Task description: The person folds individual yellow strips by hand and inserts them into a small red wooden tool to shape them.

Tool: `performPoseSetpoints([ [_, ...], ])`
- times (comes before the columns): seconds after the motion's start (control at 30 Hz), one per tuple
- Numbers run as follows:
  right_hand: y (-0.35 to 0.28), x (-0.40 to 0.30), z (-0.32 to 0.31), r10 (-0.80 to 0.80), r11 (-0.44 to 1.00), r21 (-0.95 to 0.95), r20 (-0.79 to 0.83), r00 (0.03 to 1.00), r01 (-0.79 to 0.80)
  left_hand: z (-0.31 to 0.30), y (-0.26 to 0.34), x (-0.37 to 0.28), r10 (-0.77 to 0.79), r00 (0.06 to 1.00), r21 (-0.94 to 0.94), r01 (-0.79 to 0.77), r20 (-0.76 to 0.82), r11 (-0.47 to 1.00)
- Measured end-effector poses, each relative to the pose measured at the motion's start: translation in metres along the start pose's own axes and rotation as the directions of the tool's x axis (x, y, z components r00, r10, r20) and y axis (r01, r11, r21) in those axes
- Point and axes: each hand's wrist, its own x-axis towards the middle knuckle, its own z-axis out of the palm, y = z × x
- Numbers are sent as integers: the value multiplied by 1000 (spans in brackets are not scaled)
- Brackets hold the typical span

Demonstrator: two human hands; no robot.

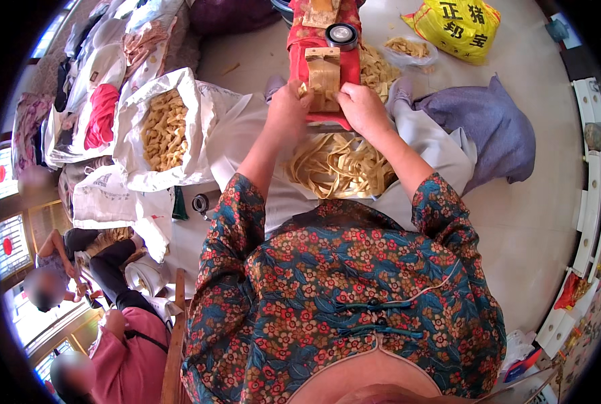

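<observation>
My left hand [286,107] is at the left side of a wooden block [323,68], its fingers closed on a small pale yellow piece [303,90]. On the block's right side rests my right hand [363,105], fingers curled; whether something is pinched in them is hidden. The block is fixed on a narrow bench covered in red cloth [299,55]. A round black-rimmed object [341,35] with a silvery centre sits just beyond the block. Long, flat pale yellow strips [343,166] lie heaped between my forearms, over my lap.
At left stands an open white woven sack [121,134] of short yellow pieces [166,132]. More pieces [376,68] lie on the floor by my right foot, near a yellow bag [454,30]. Two people [133,348] sit at lower left, beside a wooden chair part [175,338].
</observation>
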Motion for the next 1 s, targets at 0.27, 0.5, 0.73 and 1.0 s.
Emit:
performPoseSetpoints([
  [0.27,3,-47,-22,-24,979,199,-32,999,30,-73,2,-54,207,888,151,-158,-411,976],
  [0.5,-35,-82,-20,-78,861,503,-18,997,76,-182,-43,-67,403,631,737,457,-663,498],
  [0.73,-66,-110,-8,-475,835,237,-145,868,496,-46,1,-110,-76,873,-512,352,482,783],
  [1.0,-59,-140,6,-393,863,400,144,908,310,27,-11,-117,-130,790,-800,594,600,-82],
])
